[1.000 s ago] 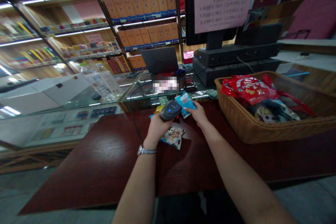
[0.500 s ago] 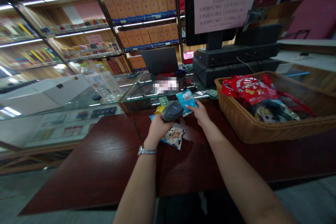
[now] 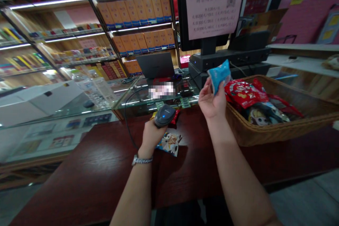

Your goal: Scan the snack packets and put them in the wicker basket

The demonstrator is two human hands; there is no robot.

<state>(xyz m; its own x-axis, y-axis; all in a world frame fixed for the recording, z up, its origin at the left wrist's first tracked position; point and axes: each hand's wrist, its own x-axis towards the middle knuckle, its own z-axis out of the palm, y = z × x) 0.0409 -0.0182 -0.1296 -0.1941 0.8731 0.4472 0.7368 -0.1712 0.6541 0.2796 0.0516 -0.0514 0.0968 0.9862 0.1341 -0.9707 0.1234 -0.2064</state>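
Note:
My left hand (image 3: pixel 152 134) is closed around a dark barcode scanner (image 3: pixel 165 114), whose small blue light is lit and whose cable runs back to the left. Under and beside that hand lies a white and blue snack bag (image 3: pixel 170 143) on the brown table (image 3: pixel 106 173). Bits of yellow and red packaging (image 3: pixel 174 116) show behind the scanner, partly hidden. My right hand (image 3: pixel 213 100) grips a small blue snack bag (image 3: pixel 220 74), held up above the table near the left rim of the wicker basket (image 3: pixel 246 139).
Red snack bags (image 3: pixel 246 91) and others lie in the basket at right. Behind the table stand a glass display counter (image 3: pixel 127 102), a laptop (image 3: pixel 156 65) and a monitor (image 3: pixel 182 24) with a paper sign. A white box (image 3: pixel 39 102) sits at left.
My right hand has lifted the blue snack bag up and right, away from the scanner, and turned it. The scanner stays low in my left hand, its blue light now showing. The view has shifted slightly.

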